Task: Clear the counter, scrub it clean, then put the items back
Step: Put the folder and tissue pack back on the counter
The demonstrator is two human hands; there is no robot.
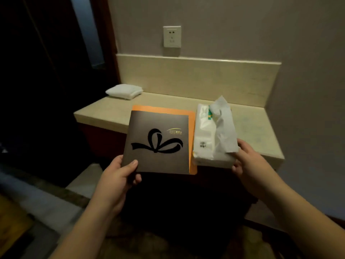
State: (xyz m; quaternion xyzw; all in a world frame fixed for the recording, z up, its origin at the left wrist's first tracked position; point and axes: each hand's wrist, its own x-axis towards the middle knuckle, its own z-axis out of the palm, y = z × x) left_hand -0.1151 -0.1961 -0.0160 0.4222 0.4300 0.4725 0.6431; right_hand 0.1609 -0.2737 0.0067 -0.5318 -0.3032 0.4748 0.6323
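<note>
Beige surface [115, 113] bare except folded towel [124, 91] at 10 o'clock; brown folder [158, 143] pinched by left hand [119, 176], tissue pack [212, 135] gripped by right hand [250, 157], likely for return.

The dark brown square booklet [157, 143] that I held in my left hand [119, 176] bore a black ribbon-bow sign across its cover, and near its upper right corner a small gold logo under a thin arc; I could make out letters like "PORTS", the rest too small to read. The white plastic tissue pack [209, 139] in my right hand [248, 157] carried a small dark printed code mark, unreadable to me.
</note>
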